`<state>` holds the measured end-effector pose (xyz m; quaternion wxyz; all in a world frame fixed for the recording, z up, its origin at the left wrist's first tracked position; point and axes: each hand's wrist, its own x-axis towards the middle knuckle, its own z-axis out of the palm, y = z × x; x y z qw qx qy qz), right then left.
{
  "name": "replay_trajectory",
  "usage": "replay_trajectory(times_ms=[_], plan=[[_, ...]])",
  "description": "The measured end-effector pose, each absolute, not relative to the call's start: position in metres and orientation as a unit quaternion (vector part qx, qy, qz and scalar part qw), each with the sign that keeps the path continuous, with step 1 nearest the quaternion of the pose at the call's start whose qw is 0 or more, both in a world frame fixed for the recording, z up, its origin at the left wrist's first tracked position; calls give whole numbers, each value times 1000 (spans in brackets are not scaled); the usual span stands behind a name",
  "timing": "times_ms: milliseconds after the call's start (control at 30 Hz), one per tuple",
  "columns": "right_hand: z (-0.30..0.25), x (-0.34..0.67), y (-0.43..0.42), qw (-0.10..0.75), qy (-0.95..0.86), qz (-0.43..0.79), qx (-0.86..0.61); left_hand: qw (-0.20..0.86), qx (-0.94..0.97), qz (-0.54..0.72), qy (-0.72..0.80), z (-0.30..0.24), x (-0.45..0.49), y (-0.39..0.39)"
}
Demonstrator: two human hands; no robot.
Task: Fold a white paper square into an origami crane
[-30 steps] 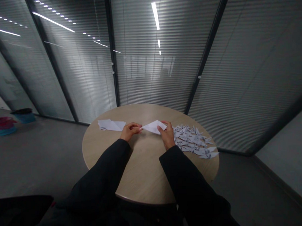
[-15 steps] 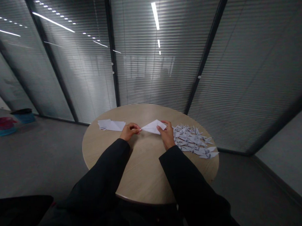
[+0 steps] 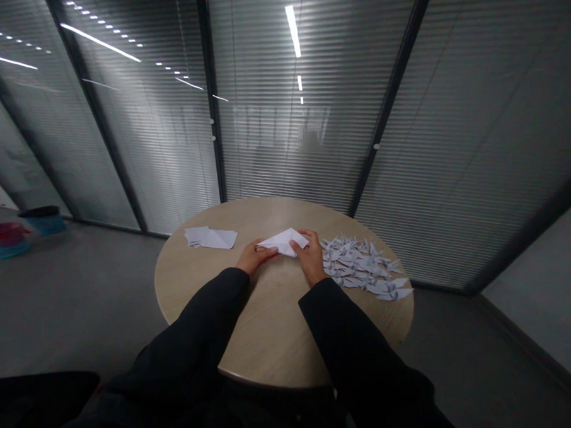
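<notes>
A white folded paper (image 3: 281, 241) is held above the far middle of a round wooden table (image 3: 271, 328). My left hand (image 3: 255, 257) pinches its left end, fingers closed on the edge. My right hand (image 3: 309, 258) grips its right end, thumb on top of the sheet. Both black sleeves reach in from the near side. The paper looks like a flattened triangle with a raised peak.
A small stack of white paper sheets (image 3: 211, 237) lies at the table's far left. Several folded paper cranes (image 3: 363, 270) are spread on the right side. Glass walls with blinds stand behind the table. Blue and red bins (image 3: 12, 233) sit on the floor at far left.
Both hands have drawn closer together and slightly toward me. The paper has gone from a long stretched shape to a shorter, peaked one.
</notes>
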<state>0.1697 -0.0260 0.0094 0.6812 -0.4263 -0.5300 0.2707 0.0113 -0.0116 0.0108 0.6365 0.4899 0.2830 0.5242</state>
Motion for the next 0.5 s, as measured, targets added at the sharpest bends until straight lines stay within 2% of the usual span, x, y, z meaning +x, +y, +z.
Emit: replay_trajectory(times_ms=[500], plan=[[12, 163, -33, 580, -562, 417, -417, 558, 474, 591, 339, 11, 2, -1]])
